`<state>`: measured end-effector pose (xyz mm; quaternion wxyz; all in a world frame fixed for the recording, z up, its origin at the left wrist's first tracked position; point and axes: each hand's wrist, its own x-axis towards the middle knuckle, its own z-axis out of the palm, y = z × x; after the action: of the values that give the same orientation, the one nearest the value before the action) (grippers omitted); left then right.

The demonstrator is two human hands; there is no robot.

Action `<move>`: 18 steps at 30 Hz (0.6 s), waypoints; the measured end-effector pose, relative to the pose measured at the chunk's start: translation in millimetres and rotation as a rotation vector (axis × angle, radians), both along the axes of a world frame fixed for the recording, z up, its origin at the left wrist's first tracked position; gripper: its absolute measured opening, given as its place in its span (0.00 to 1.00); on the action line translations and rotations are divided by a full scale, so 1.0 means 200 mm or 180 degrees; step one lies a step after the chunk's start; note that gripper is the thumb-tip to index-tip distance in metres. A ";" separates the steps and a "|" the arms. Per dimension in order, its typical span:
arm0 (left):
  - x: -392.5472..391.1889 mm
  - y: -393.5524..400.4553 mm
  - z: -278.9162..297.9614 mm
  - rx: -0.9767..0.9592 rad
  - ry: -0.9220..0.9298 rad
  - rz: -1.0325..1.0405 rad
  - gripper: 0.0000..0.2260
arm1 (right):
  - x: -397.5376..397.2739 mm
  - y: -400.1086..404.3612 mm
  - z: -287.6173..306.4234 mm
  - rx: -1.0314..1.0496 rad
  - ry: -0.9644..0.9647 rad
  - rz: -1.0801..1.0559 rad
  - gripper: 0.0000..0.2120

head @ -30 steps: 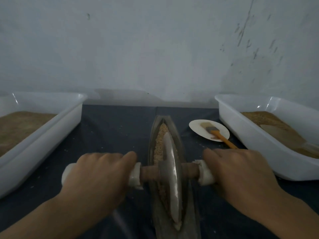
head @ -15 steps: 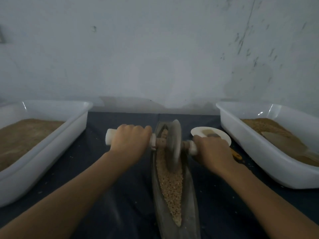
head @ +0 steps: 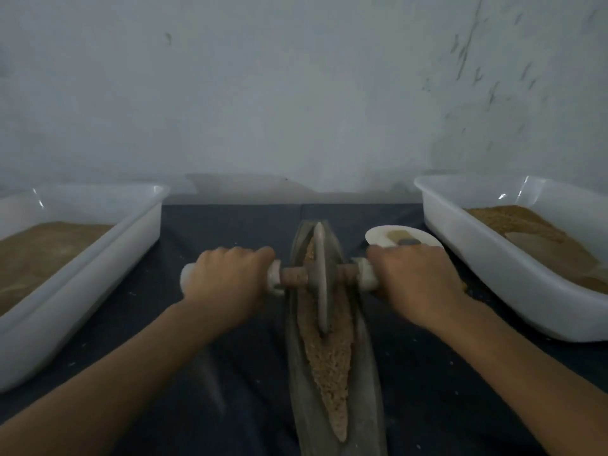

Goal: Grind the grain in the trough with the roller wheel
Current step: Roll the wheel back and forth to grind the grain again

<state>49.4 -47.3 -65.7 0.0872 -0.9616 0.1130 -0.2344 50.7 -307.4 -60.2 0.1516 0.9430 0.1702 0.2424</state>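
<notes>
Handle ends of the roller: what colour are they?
White, on the handle ends, seen in the head view.

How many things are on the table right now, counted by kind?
White tubs: 2, left and right
Trough: 1
Roller wheel: 1
White plate: 1
Brush on the plate, mostly hidden behind the right hand: 1
Total: 6
</notes>
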 end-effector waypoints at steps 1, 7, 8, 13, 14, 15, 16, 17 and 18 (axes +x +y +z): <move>0.09 -0.01 0.00 -0.0179 0.0096 0.0074 0.11 | 0.09 0.02 0.02 -0.0046 -0.0110 -0.0015 0.14; 0.23 -0.02 0.03 -0.0395 0.0302 0.0160 0.07 | 0.24 0.08 0.08 0.0139 -0.0056 -0.0078 0.12; 0.16 -0.03 0.03 -0.0329 0.0314 0.0152 0.08 | 0.18 0.07 0.07 0.0210 0.0027 -0.0030 0.12; -0.33 0.04 0.02 0.0081 0.0194 -0.0150 0.15 | -0.30 -0.04 0.06 0.0196 -0.0199 0.0726 0.22; -0.40 0.04 0.01 0.0059 0.0044 -0.0321 0.17 | -0.36 -0.06 0.07 0.0309 -0.0231 0.0930 0.23; -0.44 0.05 0.02 -0.0014 -0.0049 -0.0437 0.18 | -0.39 -0.07 0.08 0.0320 -0.0234 0.1030 0.24; -0.45 0.05 0.03 -0.0016 -0.0002 -0.0447 0.18 | -0.39 -0.06 0.08 0.0263 -0.0154 0.0993 0.24; -0.43 0.04 0.03 0.0084 0.0095 -0.0347 0.16 | -0.38 -0.05 0.09 0.0210 -0.0033 0.0874 0.24; -0.39 0.02 0.03 0.0134 0.0235 -0.0199 0.15 | -0.34 -0.03 0.09 0.0110 0.0052 0.0689 0.23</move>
<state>-28.9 -44.0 -60.5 0.0959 -0.9635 0.1511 -0.1989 -17.5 -313.8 -42.5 0.1068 0.9235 0.2681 0.2526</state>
